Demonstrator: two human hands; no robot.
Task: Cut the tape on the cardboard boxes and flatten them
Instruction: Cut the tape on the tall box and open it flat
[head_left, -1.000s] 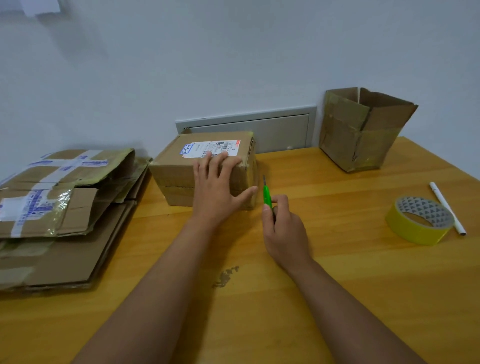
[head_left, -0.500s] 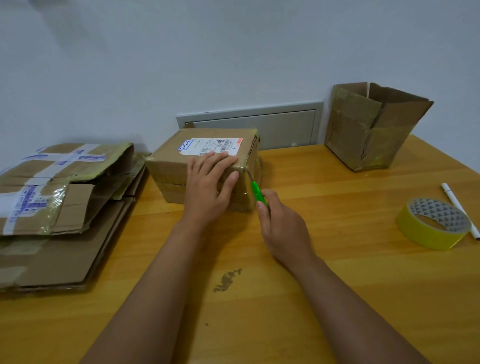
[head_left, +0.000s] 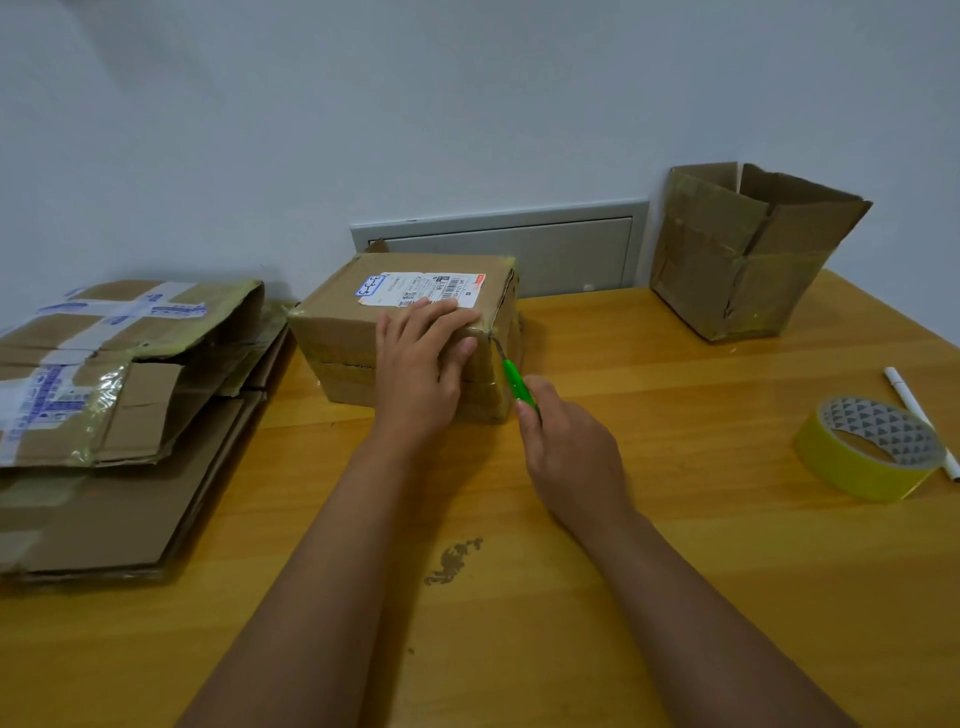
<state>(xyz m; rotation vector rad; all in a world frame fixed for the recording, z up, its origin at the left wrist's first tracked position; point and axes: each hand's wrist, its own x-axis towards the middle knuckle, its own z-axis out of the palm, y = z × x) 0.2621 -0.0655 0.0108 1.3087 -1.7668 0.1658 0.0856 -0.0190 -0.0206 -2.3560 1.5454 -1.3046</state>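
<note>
The closed box (head_left: 400, 332) sits in the middle of the worktop (head_left: 675, 571), near the wall. The left hand (head_left: 418, 374) lies on its near top edge with the fingers spread flat, pressing down to keep it from sliding. The right hand (head_left: 569, 457) is curled tight around a small green cutter (head_left: 515, 383).

A second ago the cutter was down low by the side of the box, not touching it. Now its tip has come up to the top right corner of the box, right where the tape (head_left: 491, 338) goes over the edge. The blade is thin and hard to see, so it may be just touching the tape or already a little way in.

So the cutting on this box is only starting. It is not flat yet. The open box (head_left: 743, 260) at the back right also waits. A pile of flat boxes (head_left: 119, 415) lies on the left.
</note>
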